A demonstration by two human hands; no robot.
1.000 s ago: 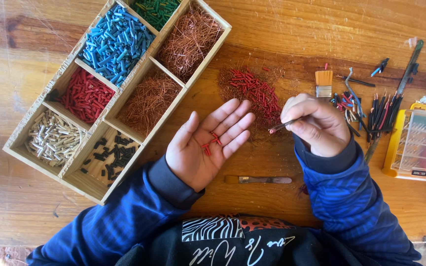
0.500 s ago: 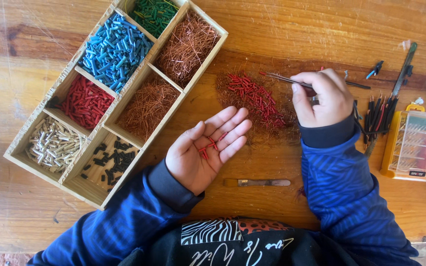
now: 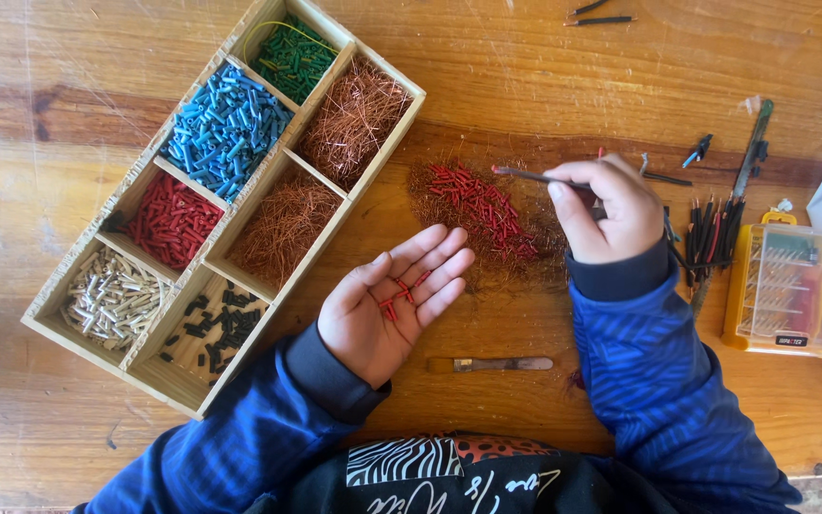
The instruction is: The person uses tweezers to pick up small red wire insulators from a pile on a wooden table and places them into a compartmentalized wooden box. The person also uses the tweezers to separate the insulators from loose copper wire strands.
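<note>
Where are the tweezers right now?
In the head view, the tweezers are pinched in the right hand, tips over the pile of red sleeve pieces, right of the wooden tray.

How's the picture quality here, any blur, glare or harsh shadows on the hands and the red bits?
Head view: soft, even light; left hand and red sleeve pieces sharp; right hand sharp; faint sheen on the wooden table; shadows short and soft.

Blue ribbed sleeves with dark cuffs; black top bearing a zebra-striped patch.

Bare table [image 3: 544,67] above; wooden tray [image 3: 387,143] crowds pile [image 3: 478,205] leftward.
</note>
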